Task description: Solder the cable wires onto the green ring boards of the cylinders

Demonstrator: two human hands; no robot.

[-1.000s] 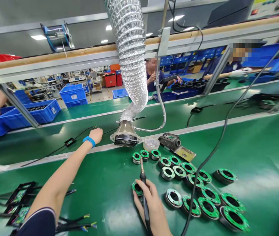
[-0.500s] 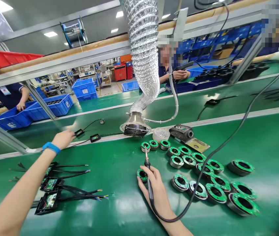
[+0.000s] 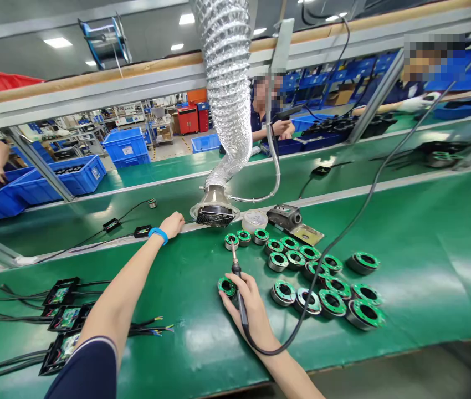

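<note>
Soldering iron (image 3: 241,307) tip-forward, axis perhaps tilted

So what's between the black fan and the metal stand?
A pale round tub sits between the black fan and the metal stand, in the head view; small green-topped rings stand just in front.
</note>
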